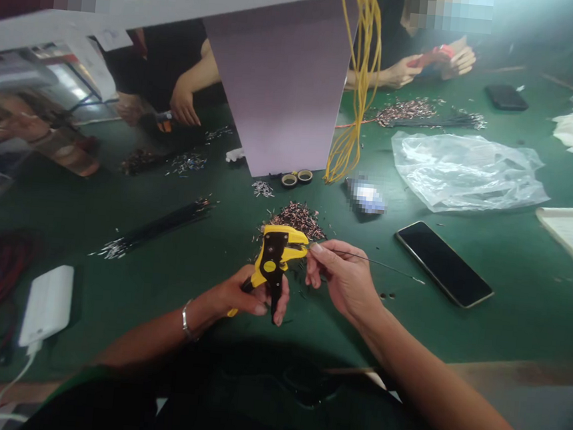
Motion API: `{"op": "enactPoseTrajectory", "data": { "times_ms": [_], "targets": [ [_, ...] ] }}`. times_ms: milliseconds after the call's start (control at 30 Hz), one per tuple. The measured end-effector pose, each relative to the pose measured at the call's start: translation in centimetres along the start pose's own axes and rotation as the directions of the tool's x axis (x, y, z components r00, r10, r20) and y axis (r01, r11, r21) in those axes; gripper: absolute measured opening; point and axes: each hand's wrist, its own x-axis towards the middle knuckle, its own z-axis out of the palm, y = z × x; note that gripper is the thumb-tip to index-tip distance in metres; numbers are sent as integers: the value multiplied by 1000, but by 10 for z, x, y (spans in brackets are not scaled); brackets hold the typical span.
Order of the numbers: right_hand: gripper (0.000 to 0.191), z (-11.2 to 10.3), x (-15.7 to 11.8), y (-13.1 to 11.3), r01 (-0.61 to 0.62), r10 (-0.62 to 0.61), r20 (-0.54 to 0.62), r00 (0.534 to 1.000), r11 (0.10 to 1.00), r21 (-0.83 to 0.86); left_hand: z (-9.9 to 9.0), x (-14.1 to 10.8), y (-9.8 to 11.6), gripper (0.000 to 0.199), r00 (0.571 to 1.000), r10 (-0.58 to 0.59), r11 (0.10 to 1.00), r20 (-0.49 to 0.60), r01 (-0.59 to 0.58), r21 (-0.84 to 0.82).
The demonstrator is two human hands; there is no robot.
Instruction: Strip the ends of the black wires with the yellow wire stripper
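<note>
My left hand [254,296] is wrapped round the handles of a yellow and black wire stripper [273,257], its jaws facing right. Between thumb and fingers, my right hand [344,270] pinches a thin black wire [387,265]. One end of the wire is at the stripper's jaws; whether it sits inside them I cannot tell. The other end, with a silvery tip, points right. Just behind the tool lies a heap of short copper-coloured and black scraps [299,219]. To the left, a bundle of black wires [157,229] with silvery ends rests on the green table [199,301].
A phone [443,263] and a clear plastic bag [465,174] lie on the right. Yellow wires [361,81] hang beside an upright pale panel [287,88]. A white power bank [48,304] with a cable lies left. Across the table, co-workers' hands [186,99] handle tools.
</note>
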Motion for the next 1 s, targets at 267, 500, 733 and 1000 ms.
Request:
{"op": "enactPoseTrajectory", "data": {
  "times_ms": [267,500,733,1000],
  "targets": [
    [20,0,1,-1,-14,14,-8,1000,1000,-4,-1,0,1,45,1000,-16,1000,20,16,-2],
    [20,-1,3,-1,-34,33,-13,999,999,-21,1,1,4,44,999,-34,999,10,34,19],
    [18,-2,3,1,-40,40,9,999,999,1,0,0,0,44,999,-40,999,2,40,2],
    [20,-1,4,-1,-50,50,12,999,999,8,-2,-2,-6,34,999,-21,1000,-27,21,-11]
  ]
}}
